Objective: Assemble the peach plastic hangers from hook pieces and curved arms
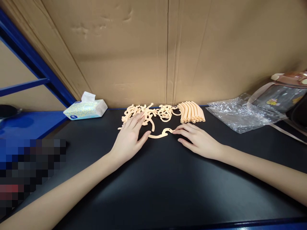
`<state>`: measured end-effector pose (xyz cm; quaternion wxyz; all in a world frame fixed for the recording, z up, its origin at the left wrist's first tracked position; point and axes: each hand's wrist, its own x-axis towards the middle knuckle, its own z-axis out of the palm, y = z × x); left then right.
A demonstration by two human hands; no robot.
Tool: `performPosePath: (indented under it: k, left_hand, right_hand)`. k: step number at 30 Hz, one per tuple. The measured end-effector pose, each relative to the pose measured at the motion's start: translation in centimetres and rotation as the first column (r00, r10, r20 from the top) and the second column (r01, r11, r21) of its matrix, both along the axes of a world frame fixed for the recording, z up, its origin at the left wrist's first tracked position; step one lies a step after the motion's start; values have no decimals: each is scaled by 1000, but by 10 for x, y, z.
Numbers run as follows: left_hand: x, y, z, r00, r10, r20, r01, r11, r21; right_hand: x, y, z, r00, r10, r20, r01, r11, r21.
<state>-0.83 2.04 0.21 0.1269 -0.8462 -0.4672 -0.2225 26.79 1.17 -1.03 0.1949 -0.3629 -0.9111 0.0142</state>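
Curved peach pc (157, 136) seen flat on black counter (172, 191), approx. centre, between both hands; S-shaped hook w/ small hole at its R end. L hand (127, 139) laid palm-down, fingers extended over L side of loose pile (130, 111), thumb spread off to the side, tip at L end of curved pc; nothing seen gripped, finger contact w/ pile can't be told. R hand (199, 140) held palm-down, fingers loosely bent, thumb well apart from them; index tip placed at hook end of curved pc, touching or just beside it, pc not pinched.

Loose pile made up of small curved peach pcs, jumbled, partly covered by L fingers. Smaller cluster (165, 111) of looped pcs set just R of it. Neat stack (192, 112) of matching curved pcs lined up side by side, R of cluster, beyond R hand.

Tissue box (86, 109) placed far L, one tissue pulled up. Clear plastic bag (240, 115) crumpled at R, w/ transparent bottle (283, 97), brown lid + strap, behind it. Cardboard wall (120, 54) stood at back; blue frame (33, 54) at L.
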Motion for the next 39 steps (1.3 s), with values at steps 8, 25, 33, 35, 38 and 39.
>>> performPosePath:
  k: [8, 25, 33, 35, 38, 39]
  left_hand:
    - [7, -12, 2, 942, -333, -35, 335, 941, 55]
    - [5, -16, 1, 838, -517, -176, 533, 844, 59]
    - [6, -16, 3, 861, -508, -7, 507, 860, -63]
    - [7, -17, 5, 859, -512, 3, 511, 857, -68]
    - [9, -18, 6, 858, -513, -28, 509, 856, -84]
    - [10, -18, 6, 860, -508, -39, 504, 859, -90]
  right_hand:
    - [2, -2, -3, 977, -56, -204, 41, 996, -79]
    - [3, -2, -1, 948, 91, -306, -96, 995, -3]
    - [4, -5, -1, 957, 114, -267, -114, 993, 18]
    - [4, -6, 0, 964, 107, -242, -105, 994, 22]
    - [3, -7, 1, 976, 94, -197, -85, 995, 55]
    - [3, -7, 2, 979, 89, -181, -77, 994, 72]
